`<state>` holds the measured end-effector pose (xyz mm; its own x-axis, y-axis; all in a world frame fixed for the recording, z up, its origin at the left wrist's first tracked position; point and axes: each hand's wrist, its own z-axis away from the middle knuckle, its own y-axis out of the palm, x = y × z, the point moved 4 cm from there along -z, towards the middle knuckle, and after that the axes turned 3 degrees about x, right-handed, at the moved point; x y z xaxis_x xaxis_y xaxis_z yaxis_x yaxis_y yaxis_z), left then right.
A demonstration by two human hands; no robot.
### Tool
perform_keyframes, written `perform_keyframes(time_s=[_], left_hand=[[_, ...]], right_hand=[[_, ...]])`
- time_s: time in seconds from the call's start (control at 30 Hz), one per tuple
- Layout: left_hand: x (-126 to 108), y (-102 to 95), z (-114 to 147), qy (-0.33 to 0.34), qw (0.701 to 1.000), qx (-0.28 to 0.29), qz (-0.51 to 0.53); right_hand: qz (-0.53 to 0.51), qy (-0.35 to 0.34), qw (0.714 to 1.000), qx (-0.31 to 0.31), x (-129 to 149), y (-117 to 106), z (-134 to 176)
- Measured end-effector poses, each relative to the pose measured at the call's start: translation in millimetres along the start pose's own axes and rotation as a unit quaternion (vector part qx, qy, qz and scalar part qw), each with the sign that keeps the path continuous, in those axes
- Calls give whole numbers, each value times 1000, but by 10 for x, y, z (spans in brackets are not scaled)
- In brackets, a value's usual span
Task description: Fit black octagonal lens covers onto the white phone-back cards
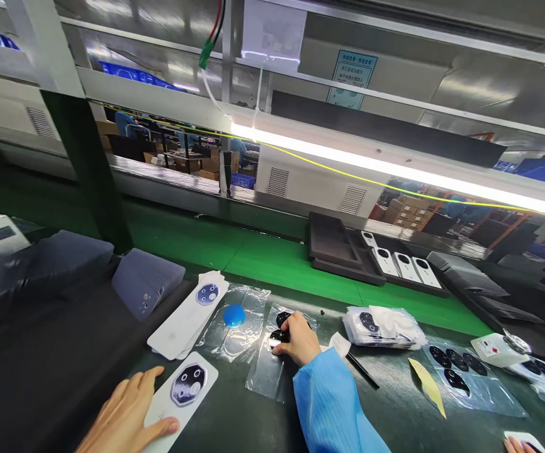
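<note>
While a white rectangular panel (188,414) is steadied, a black disc (278,340) is touched

The left hand (128,409) is spread, thumb laid on the panel; the right hand (299,340) is curled at the disc, on a clear plastic bag (264,376), grip unclear.

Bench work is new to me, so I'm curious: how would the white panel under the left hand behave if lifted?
The white panel under the left hand is probably stiff, since its edges run straight. It looks thin, so it is likely light. Its dark plate has a mirror-like sheen, so it may be slippery there.
</note>
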<state>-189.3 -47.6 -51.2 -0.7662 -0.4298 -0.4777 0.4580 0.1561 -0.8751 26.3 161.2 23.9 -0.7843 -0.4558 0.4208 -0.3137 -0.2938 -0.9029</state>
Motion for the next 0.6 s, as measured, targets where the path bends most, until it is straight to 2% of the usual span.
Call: perform_keyframes(time_s=[0.17,0.3,0.47,0.6], left_hand=[[-8,8,11,5,1000,-1,8],[-95,-30,56,14,1000,-5,28],[-247,-127,108,36,997,9,66],[-227,-130,49,32,990,35,129]], right_hand=[[30,17,999,27,37,-13,-96],[30,5,999,22,35,-5,-96],[6,-24,999,-28,0,83,31],[-24,-67,994,-80,-68,186,139]])
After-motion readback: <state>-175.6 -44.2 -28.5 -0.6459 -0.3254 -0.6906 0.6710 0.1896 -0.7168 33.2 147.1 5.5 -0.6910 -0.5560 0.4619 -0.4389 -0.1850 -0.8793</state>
